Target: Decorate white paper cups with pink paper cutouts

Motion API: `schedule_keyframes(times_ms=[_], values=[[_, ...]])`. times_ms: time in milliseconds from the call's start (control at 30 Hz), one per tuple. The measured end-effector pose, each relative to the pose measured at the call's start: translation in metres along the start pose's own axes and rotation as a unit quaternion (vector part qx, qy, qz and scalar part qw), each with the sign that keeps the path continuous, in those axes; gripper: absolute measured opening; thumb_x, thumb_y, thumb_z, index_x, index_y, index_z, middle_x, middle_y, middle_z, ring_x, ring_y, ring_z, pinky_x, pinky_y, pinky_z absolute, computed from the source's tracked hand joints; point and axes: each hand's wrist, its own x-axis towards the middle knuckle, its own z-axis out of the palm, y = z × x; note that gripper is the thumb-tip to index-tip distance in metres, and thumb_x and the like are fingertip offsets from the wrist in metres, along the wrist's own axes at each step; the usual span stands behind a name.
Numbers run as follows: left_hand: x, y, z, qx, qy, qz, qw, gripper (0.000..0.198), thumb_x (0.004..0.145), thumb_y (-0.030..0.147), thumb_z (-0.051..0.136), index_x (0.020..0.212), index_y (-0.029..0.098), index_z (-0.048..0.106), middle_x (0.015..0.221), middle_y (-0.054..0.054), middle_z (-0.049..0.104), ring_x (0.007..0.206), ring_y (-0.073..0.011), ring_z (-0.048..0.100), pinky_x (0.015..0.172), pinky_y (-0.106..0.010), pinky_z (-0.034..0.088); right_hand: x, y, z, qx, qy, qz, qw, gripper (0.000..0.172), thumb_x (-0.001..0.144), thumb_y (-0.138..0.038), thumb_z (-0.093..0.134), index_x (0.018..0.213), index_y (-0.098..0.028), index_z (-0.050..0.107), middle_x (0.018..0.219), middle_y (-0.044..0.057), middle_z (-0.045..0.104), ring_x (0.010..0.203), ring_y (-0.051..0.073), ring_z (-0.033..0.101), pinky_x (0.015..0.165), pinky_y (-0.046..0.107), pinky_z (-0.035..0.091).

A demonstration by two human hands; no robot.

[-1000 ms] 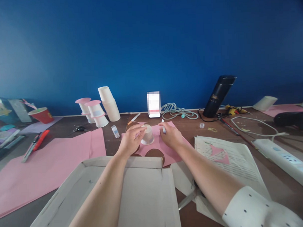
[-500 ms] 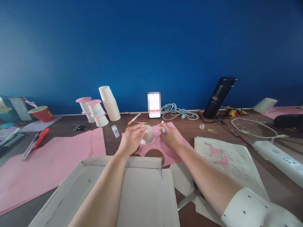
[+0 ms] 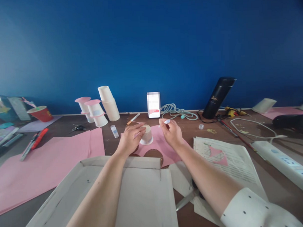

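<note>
My left hand is curled round a white paper cup that stands upside down on a pink sheet with round holes cut in it. My right hand is lifted a little above the sheet, just right of the cup. Its fingers pinch a thin white pen, which now lies nearly level with its tip toward the right.
A shallow grey cardboard tray lies just in front of me. Large pink sheets lie left, printed papers right. At the back stand stacked cups, a phone, a coiled cable and a black flask. A power strip lies far right.
My right hand has lifted off the pink sheet and turned the pen from upright to nearly level. My left hand stays on the cup.
</note>
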Motion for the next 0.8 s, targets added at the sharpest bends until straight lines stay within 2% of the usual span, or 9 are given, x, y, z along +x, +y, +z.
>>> schedule_keyframes(times_ms=[300, 433, 567, 700, 800], values=[[0.001, 0.001, 0.000, 0.011, -0.012, -0.009, 1.000, 0.035, 0.089, 0.044, 0.046, 0.111, 0.028, 0.067, 0.125, -0.001, 0.061, 0.119, -0.0231, 0.051, 0.102, -0.044, 0.040, 0.001, 0.000, 0.003, 0.084, -0.018, 0.048, 0.995, 0.032, 0.088, -0.042, 0.048, 0.096, -0.019, 0.069, 0.093, 0.006, 0.072, 0.088, 0.019, 0.065, 0.078, 0.027, 0.046], [0.001, 0.001, 0.000, 0.015, -0.013, -0.007, 1.000, 0.034, 0.090, 0.044, 0.046, 0.110, 0.028, 0.067, 0.125, -0.001, 0.061, 0.118, -0.0217, 0.052, 0.102, -0.042, 0.040, 0.000, -0.002, 0.007, 0.126, -0.075, 0.044, 0.988, 0.028, 0.087, -0.037, 0.051, 0.095, -0.018, 0.069, 0.096, 0.006, 0.072, 0.090, 0.018, 0.065, 0.080, 0.026, 0.046], [0.001, 0.002, -0.001, 0.023, -0.015, -0.005, 1.000, 0.033, 0.090, 0.043, 0.045, 0.111, 0.030, 0.067, 0.125, 0.000, 0.061, 0.118, -0.0212, 0.052, 0.101, -0.042, 0.041, 0.001, -0.002, 0.010, 0.162, -0.137, 0.093, 0.973, 0.028, 0.086, -0.036, 0.052, 0.097, -0.017, 0.070, 0.096, 0.007, 0.072, 0.089, 0.017, 0.066, 0.078, 0.025, 0.047], [0.000, 0.003, -0.001, 0.029, -0.009, 0.008, 1.000, 0.032, 0.090, 0.041, 0.045, 0.111, 0.029, 0.066, 0.125, 0.000, 0.061, 0.117, -0.0210, 0.053, 0.100, -0.041, 0.042, 0.005, -0.002, 0.014, 0.164, -0.145, 0.116, 0.969, 0.030, 0.084, -0.038, 0.052, 0.090, -0.016, 0.071, 0.093, 0.006, 0.072, 0.085, 0.016, 0.066, 0.073, 0.023, 0.047], [0.000, 0.003, -0.001, 0.031, -0.007, 0.010, 0.999, 0.032, 0.090, 0.041, 0.044, 0.111, 0.030, 0.066, 0.125, 0.000, 0.061, 0.117, -0.0217, 0.053, 0.100, -0.042, 0.043, 0.007, 0.000, 0.017, 0.151, -0.153, 0.136, 0.967, 0.031, 0.082, -0.040, 0.052, 0.080, -0.016, 0.071, 0.082, 0.006, 0.072, 0.076, 0.016, 0.066, 0.066, 0.023, 0.047]])
